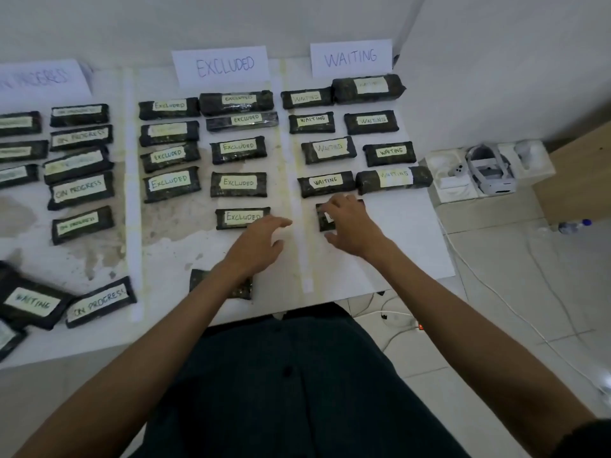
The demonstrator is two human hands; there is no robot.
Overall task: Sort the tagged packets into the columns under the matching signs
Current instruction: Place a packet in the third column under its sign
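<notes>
We read three paper signs standing along the far edge of the white table (380, 259): a blurred one that seems to say "ON PROGRESS" (39, 77), then "EXCLUDED" (225, 66), then "WAITING" (351, 57). Under each lie dark packets with pale handwritten tags that match the sign above, most set with the long side running left to right.

The right hand (350, 223) lies over a packet (322, 219) at the near end of the WAITING column, just below the row that holds another WAITING packet (325, 187). This packet's long axis also runs left to right, with its left end a little farther from us. Only a sliver of its tag shows, so we cannot read it. The fingers bend over its far edge and the thumb spreads out by its near edge – we cannot tell whether the hand grips it or merely rests on it.

The left hand (261, 239) hangs above the table with fingers apart and loosely stretched, holding nothing, just beside the nearest EXCLUDED packet (243, 218).

Unsorted packets lie at the near edge: one showing no tag (201, 279) under the left forearm, and at the near left one marked "WAITING" (31, 302) beside one marked "ON PROGRESS" (101, 302) – both tilted.
</notes>
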